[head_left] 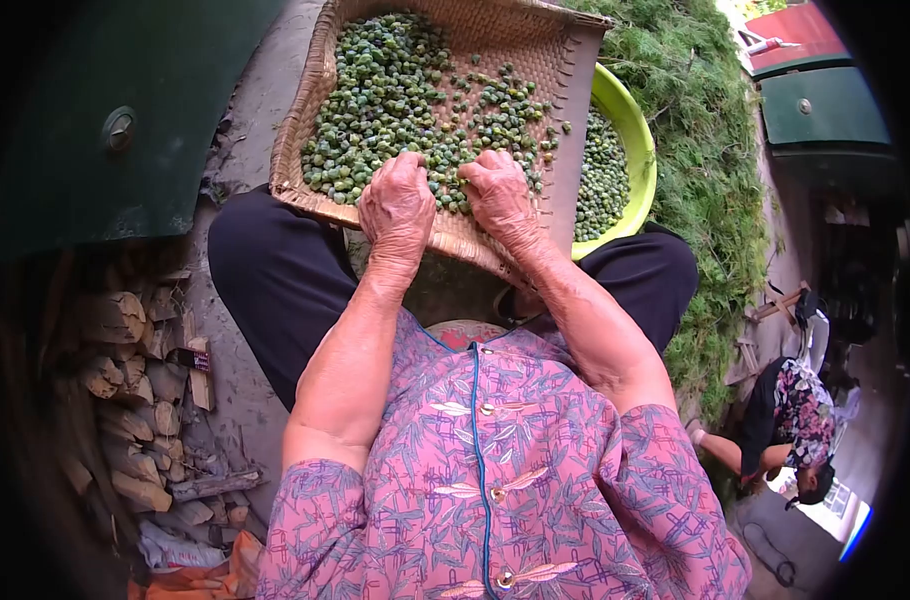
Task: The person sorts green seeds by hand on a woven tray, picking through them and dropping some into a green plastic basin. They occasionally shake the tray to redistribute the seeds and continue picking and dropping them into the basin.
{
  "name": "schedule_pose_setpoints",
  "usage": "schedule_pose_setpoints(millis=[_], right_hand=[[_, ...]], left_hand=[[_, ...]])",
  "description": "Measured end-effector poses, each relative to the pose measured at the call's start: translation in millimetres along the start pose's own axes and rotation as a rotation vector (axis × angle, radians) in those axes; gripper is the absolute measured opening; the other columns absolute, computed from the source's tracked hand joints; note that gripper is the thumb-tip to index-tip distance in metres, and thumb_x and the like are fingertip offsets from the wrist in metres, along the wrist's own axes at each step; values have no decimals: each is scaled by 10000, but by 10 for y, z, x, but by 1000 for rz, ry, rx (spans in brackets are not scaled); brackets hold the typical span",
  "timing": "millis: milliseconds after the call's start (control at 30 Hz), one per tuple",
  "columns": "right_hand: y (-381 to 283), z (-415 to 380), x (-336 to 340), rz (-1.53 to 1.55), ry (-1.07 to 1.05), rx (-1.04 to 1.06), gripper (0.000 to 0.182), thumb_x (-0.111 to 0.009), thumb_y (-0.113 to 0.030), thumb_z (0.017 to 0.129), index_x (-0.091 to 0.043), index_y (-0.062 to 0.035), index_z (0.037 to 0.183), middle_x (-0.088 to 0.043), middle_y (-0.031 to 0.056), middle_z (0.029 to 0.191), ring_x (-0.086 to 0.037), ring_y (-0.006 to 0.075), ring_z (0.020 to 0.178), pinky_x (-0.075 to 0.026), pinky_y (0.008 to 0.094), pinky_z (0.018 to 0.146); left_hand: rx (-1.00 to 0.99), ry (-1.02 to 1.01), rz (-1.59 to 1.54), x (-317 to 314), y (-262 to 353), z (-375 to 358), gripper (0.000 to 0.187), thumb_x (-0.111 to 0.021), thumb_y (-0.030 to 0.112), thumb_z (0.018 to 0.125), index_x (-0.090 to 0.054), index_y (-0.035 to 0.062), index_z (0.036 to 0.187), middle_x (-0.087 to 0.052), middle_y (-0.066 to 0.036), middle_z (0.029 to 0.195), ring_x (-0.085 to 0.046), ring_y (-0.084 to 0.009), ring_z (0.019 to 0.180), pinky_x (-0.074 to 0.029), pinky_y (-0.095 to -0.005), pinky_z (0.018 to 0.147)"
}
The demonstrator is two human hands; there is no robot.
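A woven winnowing basket point(475, 35) rests across my knees, its flat lip to the right. Small round green fruits point(375, 80) lie heaped on its left side and thinner toward the right. My left hand point(397, 205) is over the near edge of the heap, its fingers curled down among the fruits. Just right of it, my right hand point(500, 195) is closed too, with fingertips bent inward. Whatever either hand pinches is hidden by the fingers. Beneath the basket's right edge stands a lime-green basin point(643, 180) holding more of these fruits.
Cut green branches point(705, 130) cover the ground on the right. Stacked firewood point(125, 400) lies at left, below a dark green panel point(65, 120). Another person point(805, 410) in a floral top is bent over at far right.
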State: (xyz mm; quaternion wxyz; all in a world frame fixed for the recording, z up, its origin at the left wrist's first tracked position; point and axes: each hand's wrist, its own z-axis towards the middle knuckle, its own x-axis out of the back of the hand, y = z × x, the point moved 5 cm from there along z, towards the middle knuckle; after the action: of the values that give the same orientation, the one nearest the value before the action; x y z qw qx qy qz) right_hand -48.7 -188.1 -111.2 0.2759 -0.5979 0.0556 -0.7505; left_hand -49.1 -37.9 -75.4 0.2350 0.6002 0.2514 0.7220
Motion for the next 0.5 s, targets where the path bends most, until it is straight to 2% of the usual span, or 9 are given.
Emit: schedule_pose_setpoints(millis=[67, 167, 233, 300, 333, 367, 433, 467, 500], right_hand=[[-93, 25, -96, -68, -34, 69, 103, -584, -76, 727, -637, -94, 814, -541, 93, 840, -521, 279, 871, -423, 397, 737], [-31, 49, -226, -132, -37, 52, 107, -564, -78, 731, -635, -95, 808, -544, 96, 842, -523, 284, 874, -426, 396, 731], [54, 55, -282, -154, -50, 11, 92, -584, -75, 732, -634, -87, 808, -554, 99, 839, -538, 288, 861, -437, 406, 732], [170, 40, -209, 123, 47, -220, 73, -598, -64, 735, -632, -66, 800, -587, 111, 810, -573, 311, 821, -462, 410, 727], [236, 30, -181, 283, 84, -313, 80, -620, -78, 755, -645, -55, 828, -621, 107, 779, -606, 265, 741, -486, 368, 687], [215, 29, -120, 279, 83, -311, 80, -620, -78, 755, -645, -55, 828, -621, 107, 779, -606, 265, 741, -486, 368, 687], [278, -57, -100, 605, -1, -603, 103, -640, -93, 767, -660, -45, 855, -637, 79, 747, -596, 186, 662, -487, 327, 636], [270, -66, -120, 769, -4, -640, 121, -652, -104, 797, -661, -28, 891, -632, 35, 734, -558, 108, 635, -472, 282, 587], [259, -80, -95, 769, -2, -641, 121, -652, -104, 797, -661, -28, 891, -632, 35, 734, -558, 108, 635, -472, 282, 587]], left_hand=[[4, 5, -16, -2, -13, 4, 123, -576, 153, 836, -648, 100, 920, -660, -96, 905, -625, -310, 833, -492, -395, 718], [16, 2, -36, -7, -14, 3, 128, -570, 153, 841, -648, 96, 926, -662, -101, 919, -627, -308, 846, -494, -393, 726], [6, 38, -64, 15, 13, 1, 79, -581, 108, 799, -620, 78, 861, -637, -100, 830, -606, -295, 821, -482, -407, 709], [-2, 48, -58, 11, 4, 4, 78, -583, 111, 800, -619, 77, 860, -637, -101, 825, -606, -295, 817, -483, -407, 705], [-9, 42, -51, 1, 3, 4, 76, -583, 111, 801, -618, 76, 859, -637, -100, 825, -606, -294, 814, -483, -407, 704], [-16, 35, -45, -3, 10, 5, 74, -583, 111, 803, -616, 74, 858, -636, -98, 824, -606, -293, 811, -483, -406, 704], [-1, -35, -28, -14, 8, 9, 121, -583, 152, 819, -632, 86, 909, -648, -97, 881, -615, -298, 836, -487, -402, 722], [13, -104, -8, -35, 2, 11, 169, -583, 194, 835, -647, 98, 960, -659, -95, 938, -623, -303, 860, -491, -397, 740], [11, -104, -8, -50, -9, 7, 169, -583, 194, 835, -647, 98, 960, -659, -95, 938, -623, -303, 860, -491, -397, 740]])
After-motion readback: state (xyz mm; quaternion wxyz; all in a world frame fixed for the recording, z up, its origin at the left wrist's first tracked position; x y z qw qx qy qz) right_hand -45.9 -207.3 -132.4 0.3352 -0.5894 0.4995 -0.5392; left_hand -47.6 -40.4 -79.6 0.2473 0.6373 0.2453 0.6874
